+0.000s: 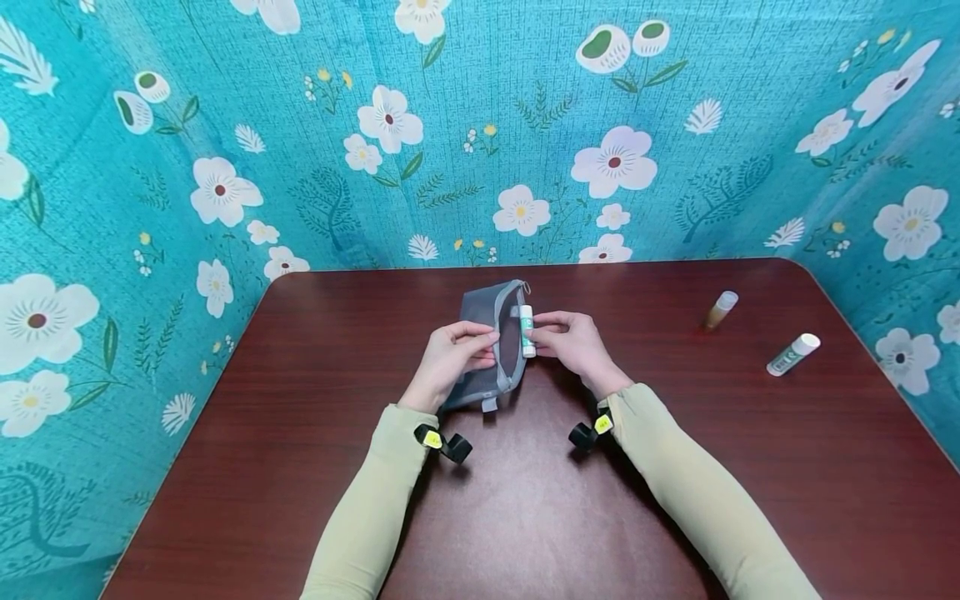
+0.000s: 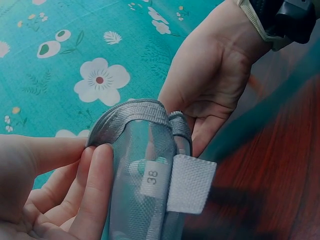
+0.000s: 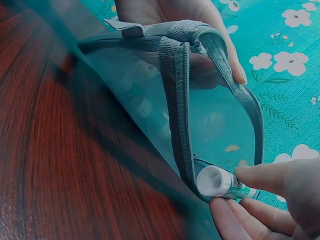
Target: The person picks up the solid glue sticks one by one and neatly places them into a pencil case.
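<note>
A grey mesh zip pouch (image 1: 482,310) stands unzipped, its mouth facing right. My left hand (image 1: 456,354) pinches one edge of that mouth between thumb and fingers, and in the left wrist view the pouch (image 2: 137,200) shows a tag marked 38. My right hand (image 1: 572,340) pinches a white and green glue stick (image 1: 527,343) at the opposite edge of the opening. From the right wrist, the glue stick (image 3: 214,181) lies sideways at the mouth's lower corner, its white end towards the camera. Fingers cover part of its label.
To the right on the dark red wooden table (image 1: 315,467) are a small amber tube with a clear cap (image 1: 722,309) and another white and green glue stick (image 1: 792,355). A teal flowered cloth (image 1: 465,167) hangs behind the table and along its sides.
</note>
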`<state>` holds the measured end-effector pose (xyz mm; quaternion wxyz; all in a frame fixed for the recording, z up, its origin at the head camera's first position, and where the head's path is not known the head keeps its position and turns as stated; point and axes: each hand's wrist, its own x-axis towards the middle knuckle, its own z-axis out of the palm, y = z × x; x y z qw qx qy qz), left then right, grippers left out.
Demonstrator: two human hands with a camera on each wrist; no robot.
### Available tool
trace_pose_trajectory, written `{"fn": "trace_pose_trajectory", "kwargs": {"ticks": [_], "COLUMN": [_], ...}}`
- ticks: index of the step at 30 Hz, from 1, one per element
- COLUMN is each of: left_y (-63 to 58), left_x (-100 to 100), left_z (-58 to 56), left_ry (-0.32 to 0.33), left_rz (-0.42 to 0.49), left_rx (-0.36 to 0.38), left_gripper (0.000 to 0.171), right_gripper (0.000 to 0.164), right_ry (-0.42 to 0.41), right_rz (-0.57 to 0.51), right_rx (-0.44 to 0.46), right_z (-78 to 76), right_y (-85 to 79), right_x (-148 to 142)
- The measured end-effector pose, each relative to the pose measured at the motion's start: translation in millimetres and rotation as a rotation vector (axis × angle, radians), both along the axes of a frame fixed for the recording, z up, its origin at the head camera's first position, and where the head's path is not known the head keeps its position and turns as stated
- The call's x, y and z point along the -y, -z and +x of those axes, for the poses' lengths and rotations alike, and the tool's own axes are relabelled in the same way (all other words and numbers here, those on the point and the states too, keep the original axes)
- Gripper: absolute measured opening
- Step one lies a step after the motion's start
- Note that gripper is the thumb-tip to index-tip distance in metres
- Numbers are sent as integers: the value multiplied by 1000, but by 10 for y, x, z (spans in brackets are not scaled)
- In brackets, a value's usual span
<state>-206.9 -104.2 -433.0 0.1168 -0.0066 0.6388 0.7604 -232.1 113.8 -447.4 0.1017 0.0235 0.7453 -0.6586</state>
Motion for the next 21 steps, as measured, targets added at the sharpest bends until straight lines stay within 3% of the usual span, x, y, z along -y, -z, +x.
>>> {"fn": "trace_pose_trajectory", "kwargs": {"ticks": [21], "left_y": [-4], "left_x": [1], "left_z": [1], "left_ry": [2], "left_rz": [17], "left_rx": [-10], "left_gripper": [23], "right_gripper": [45], "right_ry": [-13], "right_rz": [17], "right_rx": [-30], "right_z": [86], "right_y": [-123], "right_x": [8]}}
